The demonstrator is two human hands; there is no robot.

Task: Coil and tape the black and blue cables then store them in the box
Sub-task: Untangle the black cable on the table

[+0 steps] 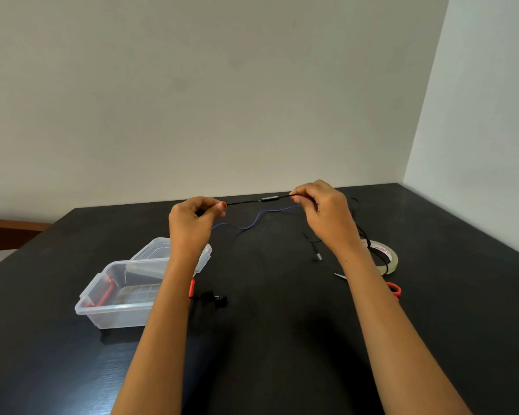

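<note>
My left hand [197, 218] and my right hand [321, 211] pinch a black cable [252, 201] and hold it stretched taut between them above the black table [267, 339]. A small grey inline piece sits on the stretched span. The rest of the black cable trails down behind my right wrist over the tape roll [385, 255]. A thin blue cable [252, 225] lies in a wavy line on the table under my hands. The clear plastic box [114, 301] stands open at the left, partly hidden by my left forearm.
The box's clear lid [159, 250] lies behind it. Scissors with orange handles [394, 289] lie to the right, mostly behind my right forearm. A small black plug [215, 298] and another connector end [316, 254] rest on the table. Walls close the far and right sides.
</note>
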